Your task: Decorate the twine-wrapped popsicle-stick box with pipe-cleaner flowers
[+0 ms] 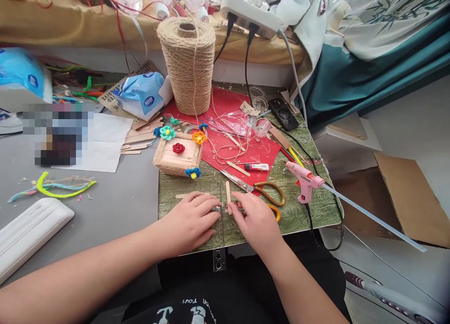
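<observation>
My left hand (197,221) lies palm down on the green wood-patterned mat, fingers stretched out, its fingertips at the edge of a clear ruler (218,256). Behind its knuckles pokes out the end of a craft stick (181,196). Between thumb and fingers, my right hand (256,221) pinches another craft stick (228,192), which points away from me just right of the ruler. Scissors (270,192) with orange-brown handles lie partly behind my right hand. Farther back sits a twine-wrapped stick box (172,162) decorated with pipe-cleaner flowers and a red rose.
A pink glue gun (302,178) with a long glue stick lies at the right edge, its cord hanging down. A large twine spool (186,66) stands behind the box. Red sheets (225,146) carry loose sticks and a small tube (257,167). A white case (35,235) is at left.
</observation>
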`<state>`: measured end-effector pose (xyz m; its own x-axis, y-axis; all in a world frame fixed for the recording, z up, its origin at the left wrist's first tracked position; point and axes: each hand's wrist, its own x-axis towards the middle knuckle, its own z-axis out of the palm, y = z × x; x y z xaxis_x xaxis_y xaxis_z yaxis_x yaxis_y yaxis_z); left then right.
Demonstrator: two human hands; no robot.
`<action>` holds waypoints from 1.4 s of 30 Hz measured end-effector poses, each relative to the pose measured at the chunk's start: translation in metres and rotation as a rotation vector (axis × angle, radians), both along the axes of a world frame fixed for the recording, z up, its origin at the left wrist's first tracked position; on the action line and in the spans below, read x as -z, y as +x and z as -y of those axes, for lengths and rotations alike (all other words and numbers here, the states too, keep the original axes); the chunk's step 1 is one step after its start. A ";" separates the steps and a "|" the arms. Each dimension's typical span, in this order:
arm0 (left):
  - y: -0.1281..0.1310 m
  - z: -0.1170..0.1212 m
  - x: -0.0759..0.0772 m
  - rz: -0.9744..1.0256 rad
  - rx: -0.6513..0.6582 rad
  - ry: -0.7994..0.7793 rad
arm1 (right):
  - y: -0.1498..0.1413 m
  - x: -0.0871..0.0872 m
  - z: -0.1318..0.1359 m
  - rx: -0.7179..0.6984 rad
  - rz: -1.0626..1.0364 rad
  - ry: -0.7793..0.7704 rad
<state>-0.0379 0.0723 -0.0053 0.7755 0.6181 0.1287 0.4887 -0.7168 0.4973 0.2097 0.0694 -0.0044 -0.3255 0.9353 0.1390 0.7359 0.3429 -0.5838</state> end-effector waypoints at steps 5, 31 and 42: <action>0.000 -0.001 -0.001 0.006 -0.028 -0.014 | 0.012 0.007 0.010 -0.198 0.142 0.202; -0.017 -0.008 -0.002 -0.078 0.001 -0.020 | -0.003 0.016 -0.005 -0.303 0.079 0.182; -0.017 -0.010 -0.005 -0.148 0.027 0.069 | -0.006 0.014 -0.007 -0.268 0.038 0.109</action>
